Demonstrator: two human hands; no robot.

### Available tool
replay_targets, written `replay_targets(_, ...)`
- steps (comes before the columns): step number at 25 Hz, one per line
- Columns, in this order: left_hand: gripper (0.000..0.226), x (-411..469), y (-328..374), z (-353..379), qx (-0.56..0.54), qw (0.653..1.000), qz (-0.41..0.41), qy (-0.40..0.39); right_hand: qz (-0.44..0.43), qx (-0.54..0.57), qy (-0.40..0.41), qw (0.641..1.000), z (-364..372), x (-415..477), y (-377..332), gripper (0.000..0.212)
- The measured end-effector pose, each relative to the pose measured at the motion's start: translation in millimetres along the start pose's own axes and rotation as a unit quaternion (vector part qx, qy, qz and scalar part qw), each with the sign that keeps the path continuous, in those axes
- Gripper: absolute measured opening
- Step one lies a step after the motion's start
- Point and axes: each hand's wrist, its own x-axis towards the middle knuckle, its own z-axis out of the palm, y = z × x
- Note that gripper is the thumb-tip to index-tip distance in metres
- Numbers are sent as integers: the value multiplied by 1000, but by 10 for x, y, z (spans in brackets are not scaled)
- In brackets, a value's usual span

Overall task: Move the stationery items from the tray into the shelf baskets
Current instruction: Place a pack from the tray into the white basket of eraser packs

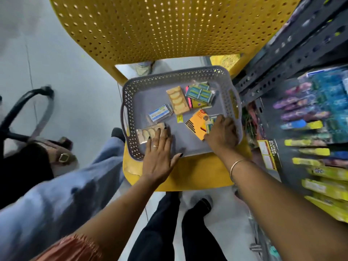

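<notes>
A grey perforated tray [188,73] sits on the seat of a yellow chair. In it lie a tan blister pack [177,100], a clear box with a blue-white label [160,113], a pack of blue-green items [200,91] over a pink-yellow box [195,104], and an orange box [195,124]. My left hand [158,153] lies flat, fingers spread, its fingertips on a second tan pack [147,133] at the tray's near left. My right hand [223,134] curls over a small blue-green pack [211,125] beside the orange box; the grip itself is hidden.
The yellow perforated chair back [169,25] rises behind the tray. A dark metal shelf [293,59] with blurred stationery packs [323,187] stands at the right. A seated person's blue-jeaned leg [56,200] and an office chair base [24,110] are at the left.
</notes>
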Motion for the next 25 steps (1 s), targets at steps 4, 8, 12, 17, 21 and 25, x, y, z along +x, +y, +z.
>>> replay_targets(4,79,3,-11,23,6,1000,6,-12,-21,33,13,999,45,5,22,75)
replay_targets(8,78,-14,-12,49,1,1000,12,-12,-32,56,35,997,26,-35,57,73)
replay_targets(12,76,-27,14,-54,-15,1000,4,19,-76,60,79,992,-252,-116,44,74)
replay_targets(17,75,45,187,-585,-27,998,30,40,-133,107,126,977,-1095,-417,-9,76)
replay_targets(21,83,320,410,-1530,-4,994,95,61,-139,114,191,965,-2173,-876,12,61)
replay_targets(25,85,565,842,-2593,-26,969,198,145,-139,123,275,943,-3257,-1460,187,65)
